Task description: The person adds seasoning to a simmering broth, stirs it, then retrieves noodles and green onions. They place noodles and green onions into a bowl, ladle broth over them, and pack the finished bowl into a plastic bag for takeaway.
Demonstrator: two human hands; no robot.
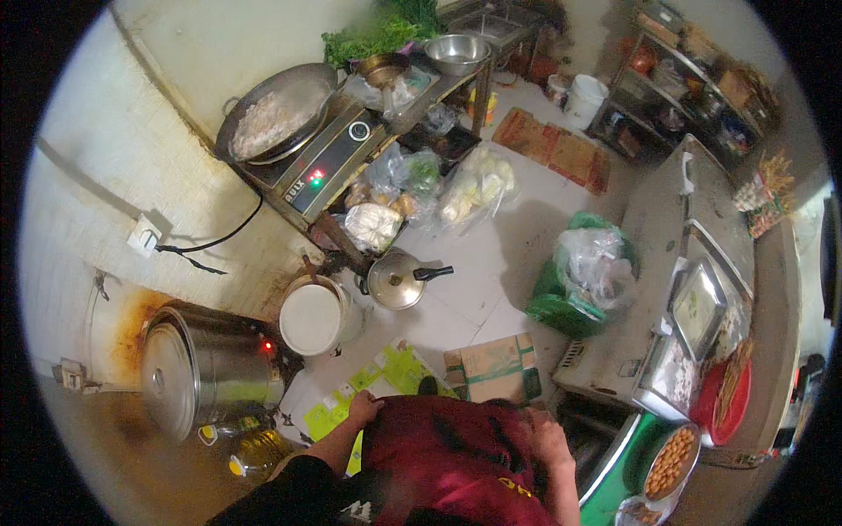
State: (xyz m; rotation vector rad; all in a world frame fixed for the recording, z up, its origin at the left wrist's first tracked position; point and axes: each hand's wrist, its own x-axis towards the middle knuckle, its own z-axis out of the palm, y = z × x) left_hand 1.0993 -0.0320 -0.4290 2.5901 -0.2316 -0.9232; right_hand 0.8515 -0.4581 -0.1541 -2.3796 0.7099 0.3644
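My left hand (364, 408) pinches the upper left edge of a dark red apron (447, 447) that spans my front. On the right, my right hand (549, 440) is at the apron's other side, blurred; whether its fingers hold the cloth I cannot tell. Ahead at the upper left, a large wok (230, 125) with pale food in it stands on an induction cooker (329, 164) whose red and green lights glow. A pressure cooker (396, 281) and a white lidded bucket (311, 319) are on the tiled floor below the cooker's table.
At left stand a big lidded steel pot (223, 361) and oil bottles (260, 454). Flattened cardboard (490, 368) lies by my feet. A green bin (559, 296) with plastic bags stands right of centre, beside a chest freezer (644, 263). A red basin (742, 401) is farther right.
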